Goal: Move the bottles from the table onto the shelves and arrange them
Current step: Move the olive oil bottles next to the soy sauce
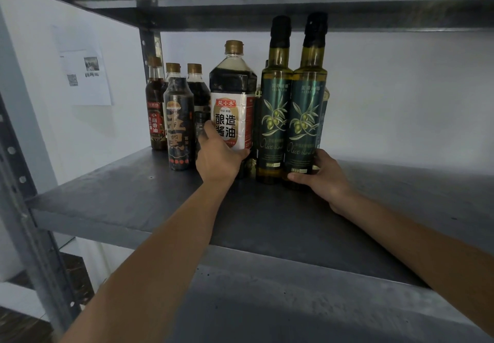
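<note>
Grey metal shelf (133, 203) before a white wall holds the bottles in a row at its back left. Your left hand (217, 159) grips the soy sauce bottle (232, 102), labelled "酿造酱油", and your right hand (324, 179) clasps the outer olive oil bottle (307, 107), labelled "Olive blend". You are in the arranging step; next, likely slide each bottle flush with its neighbours, then release.
</note>
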{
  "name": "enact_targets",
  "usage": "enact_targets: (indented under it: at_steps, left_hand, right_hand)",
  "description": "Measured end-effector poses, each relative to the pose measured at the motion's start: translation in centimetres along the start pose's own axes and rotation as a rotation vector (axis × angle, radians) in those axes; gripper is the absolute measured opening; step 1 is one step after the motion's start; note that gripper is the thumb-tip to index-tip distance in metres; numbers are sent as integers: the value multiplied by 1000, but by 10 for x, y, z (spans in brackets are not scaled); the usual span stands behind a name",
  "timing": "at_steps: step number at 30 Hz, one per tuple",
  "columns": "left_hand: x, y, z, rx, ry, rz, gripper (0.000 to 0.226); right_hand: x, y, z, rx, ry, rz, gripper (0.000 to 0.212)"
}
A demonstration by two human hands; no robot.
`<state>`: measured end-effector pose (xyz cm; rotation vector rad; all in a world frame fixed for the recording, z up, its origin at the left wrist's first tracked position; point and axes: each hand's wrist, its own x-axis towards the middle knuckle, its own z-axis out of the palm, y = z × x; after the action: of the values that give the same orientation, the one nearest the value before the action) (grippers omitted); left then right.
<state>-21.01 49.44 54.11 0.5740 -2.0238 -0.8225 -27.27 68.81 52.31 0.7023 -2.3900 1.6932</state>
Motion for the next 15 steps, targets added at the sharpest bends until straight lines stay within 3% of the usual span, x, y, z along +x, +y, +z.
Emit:
enact_targets:
  at_steps: [5, 8, 12, 15]
  left_hand:
    - [-6, 4, -1, 84, 9, 62, 98]
    - [-14, 10, -2, 121, 77, 193, 86]
    - [-28, 20, 0, 166, -57, 278, 57]
    - [-37, 27, 6, 260, -150, 329, 58]
  right_hand:
    - [1, 0, -1, -11, 1, -12, 70]
    - [1, -1, -2, -22, -1, -19, 70]
    - [1, -1, -3, -18, 5, -27, 71]
    - [2, 0, -2, -49, 29, -36, 71]
